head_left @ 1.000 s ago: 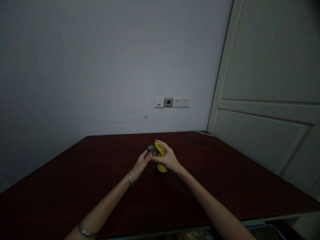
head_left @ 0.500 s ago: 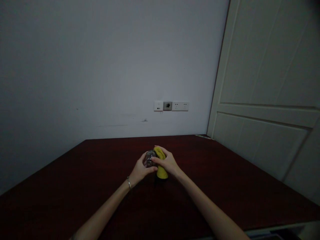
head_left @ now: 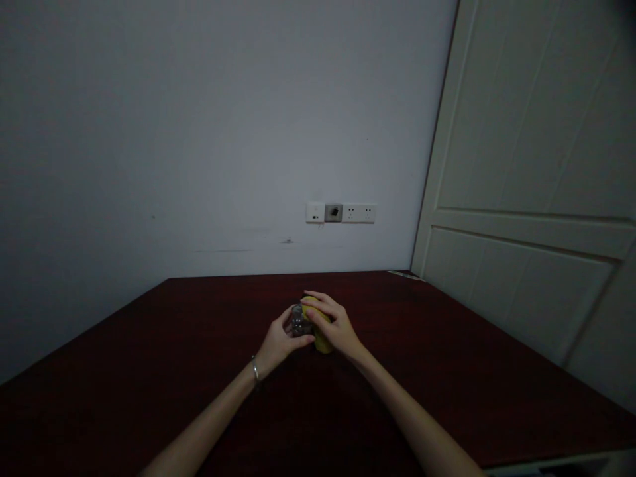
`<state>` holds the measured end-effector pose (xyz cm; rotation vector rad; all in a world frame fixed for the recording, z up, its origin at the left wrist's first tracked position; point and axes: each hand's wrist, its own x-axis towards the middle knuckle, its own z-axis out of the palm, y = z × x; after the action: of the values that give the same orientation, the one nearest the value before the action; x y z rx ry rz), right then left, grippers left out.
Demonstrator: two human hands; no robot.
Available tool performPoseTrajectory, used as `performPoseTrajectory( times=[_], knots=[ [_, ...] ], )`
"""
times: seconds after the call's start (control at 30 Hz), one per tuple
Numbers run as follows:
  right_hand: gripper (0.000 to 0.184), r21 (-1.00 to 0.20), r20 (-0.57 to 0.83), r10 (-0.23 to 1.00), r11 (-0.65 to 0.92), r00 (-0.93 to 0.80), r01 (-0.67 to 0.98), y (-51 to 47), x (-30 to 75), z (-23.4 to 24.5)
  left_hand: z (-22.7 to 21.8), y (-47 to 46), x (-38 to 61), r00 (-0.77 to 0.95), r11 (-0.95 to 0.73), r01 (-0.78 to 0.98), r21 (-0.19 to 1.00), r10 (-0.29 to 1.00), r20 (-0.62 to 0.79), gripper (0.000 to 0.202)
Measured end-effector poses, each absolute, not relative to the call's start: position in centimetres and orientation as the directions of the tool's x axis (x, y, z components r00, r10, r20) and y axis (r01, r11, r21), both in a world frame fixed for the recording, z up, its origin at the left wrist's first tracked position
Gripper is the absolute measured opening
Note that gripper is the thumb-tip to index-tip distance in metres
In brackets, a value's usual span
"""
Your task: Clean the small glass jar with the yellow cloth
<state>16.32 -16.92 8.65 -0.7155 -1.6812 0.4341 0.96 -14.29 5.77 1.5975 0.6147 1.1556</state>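
Both my hands meet over the middle of a dark red table [head_left: 149, 371]. My left hand [head_left: 279, 341] is closed round a small clear glass object [head_left: 297, 320], thumb and fingers pinching its sides. My right hand [head_left: 334, 324] is closed on a yellow cloth [head_left: 320, 338] and presses it against the right side of the glass object. A thin bracelet sits on my left wrist. The room is dim, so the glass object's shape is hard to make out.
A pale wall rises behind the table, with a row of sockets [head_left: 340, 212] above its far edge. A white panelled door [head_left: 536, 199] stands along the table's right side. A small flat item [head_left: 406, 273] lies at the far right corner.
The view has tilted up a little. My right hand has closed further over the yellow cloth, hiding more of it, and my left hand's grip on the glass object has shifted slightly.
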Motion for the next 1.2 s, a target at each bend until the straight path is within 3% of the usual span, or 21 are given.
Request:
performPoseTrajectory(
  times=[0.27, 0.5, 0.73, 0.93, 1.0, 1.2],
  knots=[
    [0.026, -0.773, 0.622, 0.783, 0.614, 0.001, 0.16, -15.5, 16.5, 8.0, 5.7, -14.6, 1.1, 0.443, -0.369, -0.126, 0.921, 0.81, 0.385, 0.072],
    [0.023, -0.618, 0.746, 0.654, 0.749, -0.123, 0.238, -16.9, 16.3, 8.4, 5.9, -14.5, 0.9, 0.384, -0.385, -0.113, 0.916, 0.834, 0.397, 0.073],
    [0.028, -0.776, 0.626, 0.779, 0.618, 0.032, 0.126, -15.8, 16.3, 8.0, 6.3, -15.3, 1.0, 0.451, -0.418, -0.093, 0.904, 0.791, 0.412, 0.08],
    [0.023, -0.552, 0.788, 0.603, 0.782, -0.126, 0.289, -17.5, 16.1, 8.4, 6.5, -15.3, 1.0, 0.405, -0.439, -0.05, 0.897, 0.812, 0.421, 0.077],
    [0.023, -0.532, 0.794, 0.591, 0.788, -0.139, 0.31, -17.6, 16.0, 8.5, 6.5, -15.4, 0.9, 0.4, -0.451, -0.043, 0.891, 0.81, 0.429, 0.078],
    [0.024, -0.695, 0.705, 0.709, 0.69, 0.004, 0.202, -16.2, 16.0, 8.1, 6.1, -15.1, 0.8, 0.411, -0.494, 0.003, 0.87, 0.793, 0.449, 0.082]
  ],
)
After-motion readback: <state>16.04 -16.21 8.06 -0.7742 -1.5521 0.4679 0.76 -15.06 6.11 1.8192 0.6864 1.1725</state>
